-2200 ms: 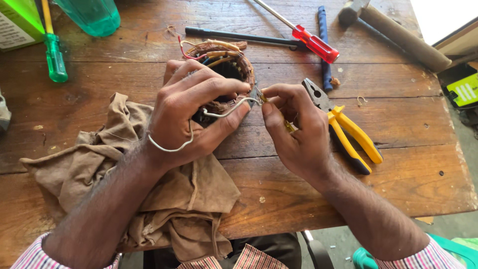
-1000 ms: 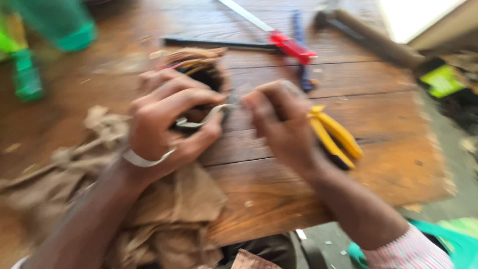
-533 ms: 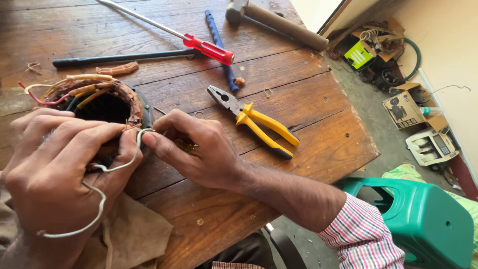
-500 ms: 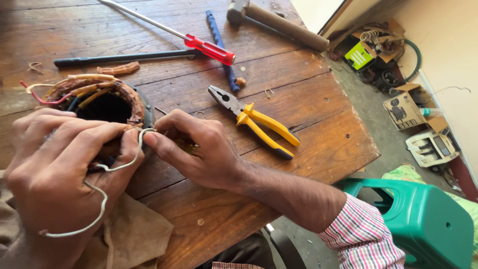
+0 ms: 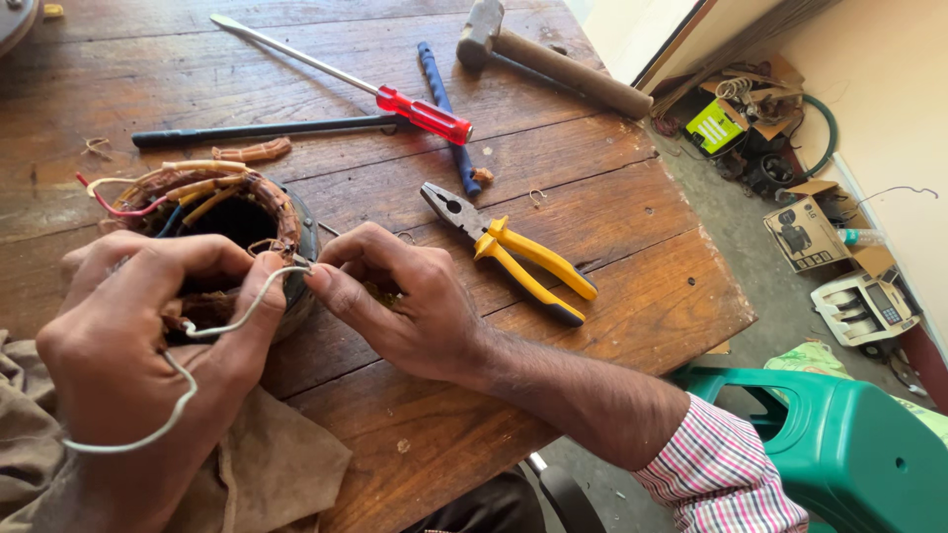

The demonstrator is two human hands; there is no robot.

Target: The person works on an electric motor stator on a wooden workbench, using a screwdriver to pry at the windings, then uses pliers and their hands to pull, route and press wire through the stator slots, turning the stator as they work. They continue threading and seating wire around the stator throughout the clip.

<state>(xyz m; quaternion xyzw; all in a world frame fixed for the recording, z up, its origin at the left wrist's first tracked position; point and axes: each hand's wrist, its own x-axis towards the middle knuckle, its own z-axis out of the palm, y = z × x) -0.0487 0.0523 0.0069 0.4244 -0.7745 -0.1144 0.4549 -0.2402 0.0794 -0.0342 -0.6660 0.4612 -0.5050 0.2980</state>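
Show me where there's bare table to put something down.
Bare wood lies along the table edge right of the yellow pliers, and between the right hand and the brown cloth. It is crowded around the red screwdriver, hammer and wound stator.

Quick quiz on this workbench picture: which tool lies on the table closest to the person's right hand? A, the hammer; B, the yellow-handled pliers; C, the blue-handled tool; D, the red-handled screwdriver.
B: the yellow-handled pliers lie just beside the right hand, while the red-handled screwdriver, the blue-handled tool and the hammer all sit farther up the wooden table.
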